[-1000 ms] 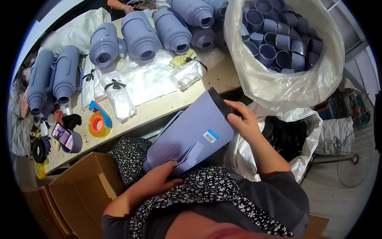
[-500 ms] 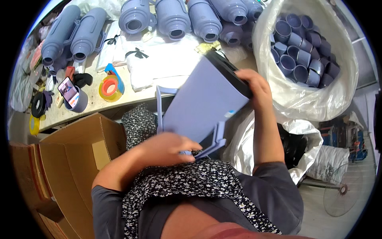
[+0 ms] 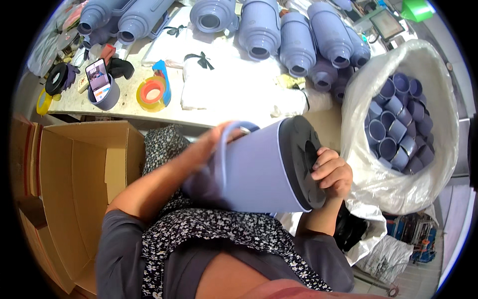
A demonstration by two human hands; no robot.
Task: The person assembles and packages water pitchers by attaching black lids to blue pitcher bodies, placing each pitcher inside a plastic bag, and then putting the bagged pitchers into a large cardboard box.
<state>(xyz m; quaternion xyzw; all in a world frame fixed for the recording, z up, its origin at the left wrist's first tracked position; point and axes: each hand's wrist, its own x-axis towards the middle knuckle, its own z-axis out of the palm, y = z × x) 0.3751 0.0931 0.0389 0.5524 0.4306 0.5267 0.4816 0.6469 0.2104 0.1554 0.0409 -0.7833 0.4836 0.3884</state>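
Note:
Across my lap I hold a large lavender thermos flask on its side, its black base turned to the right. My right hand grips that base, fingers curled at the dark opening in its middle. At the flask's upper left side, my left hand is at the loop handle; it is blurred and partly hidden behind the handle. The flask's far left end is smeared by motion and in shadow.
Several lavender flasks lie along the back of the table. A phone leans in a cup beside a tape dispenser. On the right stands a plastic sack of lavender cups; an open cardboard box is at left.
The flask has turned from steeply tilted to nearly level, its black base swinging down to the right. My left hand has moved from its lower side up to the handle. The view has shifted.

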